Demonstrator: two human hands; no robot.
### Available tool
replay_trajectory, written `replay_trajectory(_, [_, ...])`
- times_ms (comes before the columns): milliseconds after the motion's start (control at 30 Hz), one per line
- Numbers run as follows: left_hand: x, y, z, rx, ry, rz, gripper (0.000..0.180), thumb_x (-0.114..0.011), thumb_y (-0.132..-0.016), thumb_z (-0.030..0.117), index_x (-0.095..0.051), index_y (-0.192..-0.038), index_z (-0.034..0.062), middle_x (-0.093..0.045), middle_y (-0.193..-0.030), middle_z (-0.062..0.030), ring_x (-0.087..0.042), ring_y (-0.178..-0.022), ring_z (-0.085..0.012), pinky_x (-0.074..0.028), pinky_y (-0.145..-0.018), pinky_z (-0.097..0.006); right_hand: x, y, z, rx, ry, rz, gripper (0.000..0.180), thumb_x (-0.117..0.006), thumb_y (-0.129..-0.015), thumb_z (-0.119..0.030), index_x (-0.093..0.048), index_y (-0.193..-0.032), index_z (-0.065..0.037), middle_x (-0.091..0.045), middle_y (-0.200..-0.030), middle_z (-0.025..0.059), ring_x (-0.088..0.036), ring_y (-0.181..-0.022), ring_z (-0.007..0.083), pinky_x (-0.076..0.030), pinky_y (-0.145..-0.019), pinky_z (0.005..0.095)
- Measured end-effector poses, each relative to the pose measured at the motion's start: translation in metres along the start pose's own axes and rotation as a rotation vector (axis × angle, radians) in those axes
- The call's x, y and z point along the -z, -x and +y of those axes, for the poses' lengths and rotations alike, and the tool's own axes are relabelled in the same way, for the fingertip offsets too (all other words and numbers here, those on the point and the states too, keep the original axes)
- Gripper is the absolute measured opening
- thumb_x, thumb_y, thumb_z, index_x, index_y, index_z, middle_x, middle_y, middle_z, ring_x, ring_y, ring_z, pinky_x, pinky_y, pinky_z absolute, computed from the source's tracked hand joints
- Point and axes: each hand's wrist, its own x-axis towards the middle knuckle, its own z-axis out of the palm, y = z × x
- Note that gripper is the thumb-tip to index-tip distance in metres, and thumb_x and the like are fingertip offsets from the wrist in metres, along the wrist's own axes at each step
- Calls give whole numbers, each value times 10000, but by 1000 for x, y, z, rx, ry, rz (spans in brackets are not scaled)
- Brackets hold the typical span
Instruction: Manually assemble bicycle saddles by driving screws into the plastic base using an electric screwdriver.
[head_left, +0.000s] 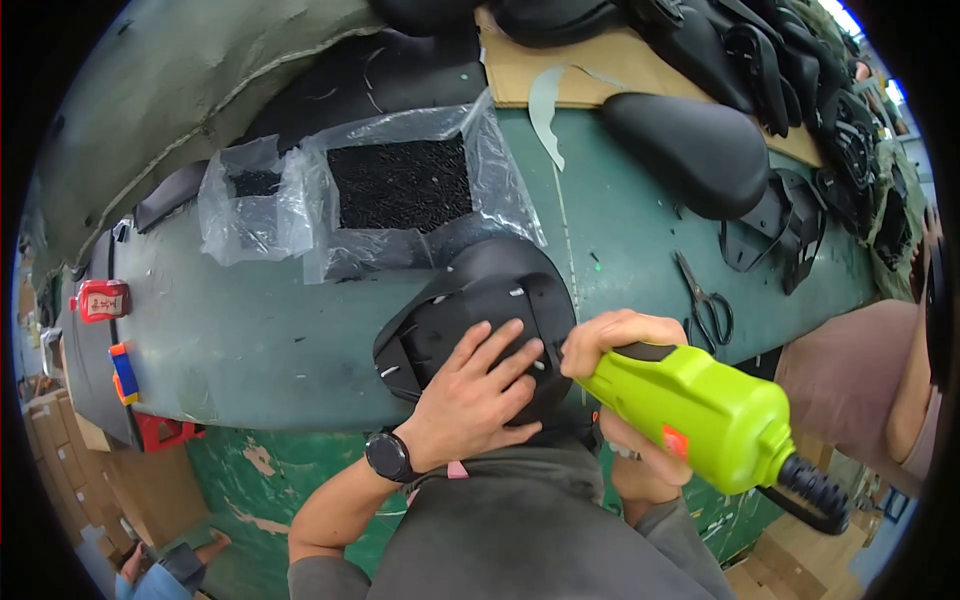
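A black padded seat [505, 262] with a hard plastic base lies upside down at the near edge of the table, against my body. My left hand [478, 398] rests flat on that base with its fingers spread, holding nothing. Closed around a lime-green electric screwdriver [715, 410] is my right hand [622, 335], just right of the seat. The tool's black cable end points to the lower right. Its working tip is hidden behind my right hand, so I cannot tell whether it touches the base.
Plastic-lined trays of small black screws [400, 185] stand beyond the seat. Scissors [705, 305], another black seat [690, 150] and plastic frames [775, 230] lie to the right. A red container [100, 300] sits far left. More seats pile up at the back; another person sits at right.
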Motion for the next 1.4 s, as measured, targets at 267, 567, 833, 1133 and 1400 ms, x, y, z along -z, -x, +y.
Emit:
replay_trajectory(267, [13,22,-2,-107,174,-56,459,-780,-685,408,-608,-908,46,-580,-1233,-118,-461,-1261,-332,-344,-1071,-493,16,-42,-18,131,-667,28,1058,-646,-680,-767,-388,-1326,29,-595,-875,166,-600,-731,287,-492,-673,426])
replay_trajectory(567, [-11,20,-23,437,63,513,819,-837,-590,296,-440,-1259,42,-486,-1303,-169,-474,-1180,-370,-322,-1019,-534,-18,-103,13,0,-677,118,1115,-403,-625,-941,-485,-1258,-27,-534,-756,40,-543,-591,184,-460,-582,352])
replay_trajectory(833, [-20,24,-26,348,65,619,796,-839,-564,248,-443,-1233,79,-485,-1193,-125,-497,-1094,-330,-347,-957,-518,-18,-120,18,-122,-657,155,1032,-406,-675,-909,-501,-1217,-36,-528,-754,40,-533,-600,186,-450,-595,346])
replay_trajectory(1133, [-25,26,-25,333,91,646,758,-832,-615,278,-459,-1250,99,-492,-1218,-86,-468,-1152,-305,-335,-973,-523,-33,-120,31,-261,-618,175,1013,-357,-687,-922,-538,-1154,-42,-511,-722,23,-518,-577,173,-425,-590,326])
replay_trajectory(1400, [-24,26,-25,324,75,652,776,-839,-598,270,-449,-1246,97,-484,-1209,-98,-481,-1131,-319,-345,-969,-524,-30,-121,31,-246,-617,182,1005,-345,-697,-919,-535,-1140,-38,-505,-719,24,-511,-575,169,-425,-589,325])
